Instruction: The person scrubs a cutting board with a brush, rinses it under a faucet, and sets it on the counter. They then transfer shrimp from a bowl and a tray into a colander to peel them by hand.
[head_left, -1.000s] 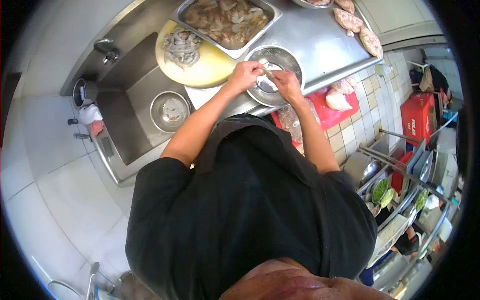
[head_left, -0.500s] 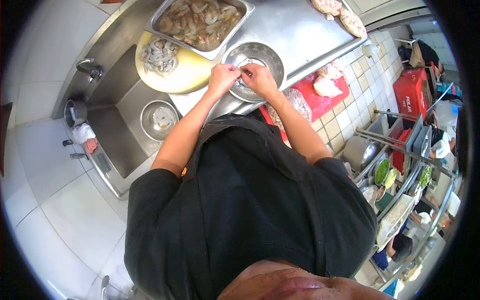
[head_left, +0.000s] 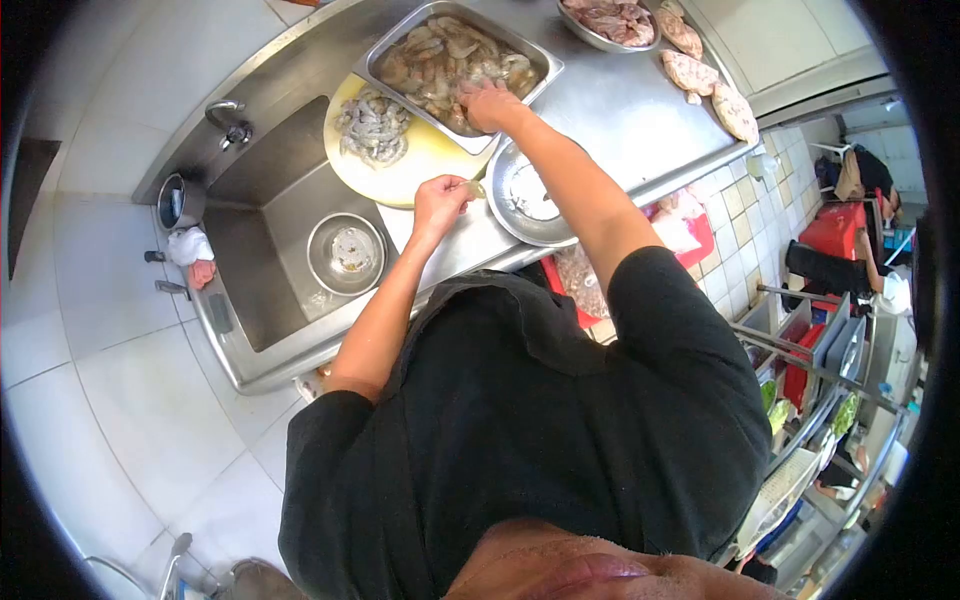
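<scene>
My left hand (head_left: 442, 207) is closed on a small shrimp (head_left: 474, 189) at the near edge of the yellow cutting board (head_left: 350, 176). Reaching across the colander, my right hand (head_left: 487, 104) dips its fingers into the unpeeled shrimp (head_left: 440, 62) in the steel tray (head_left: 549, 66); what its fingertips touch is hidden. A pile of peeled grey shrimp (head_left: 374, 126) lies on the board. The metal colander (head_left: 507, 200), partly covered by my right forearm, holds a few scraps.
A sink (head_left: 285, 225) on the left holds a steel bowl (head_left: 318, 258). Behind, a bowl of meat (head_left: 610, 22) and raw pieces (head_left: 735, 112) rest on the counter. Red crates (head_left: 700, 240) stand below its edge. Racks and other people are at the right.
My right hand has left my left hand over the colander and moved up into the shrimp tray. My left hand has moved left, keeping a shrimp. The camera view has shifted.
</scene>
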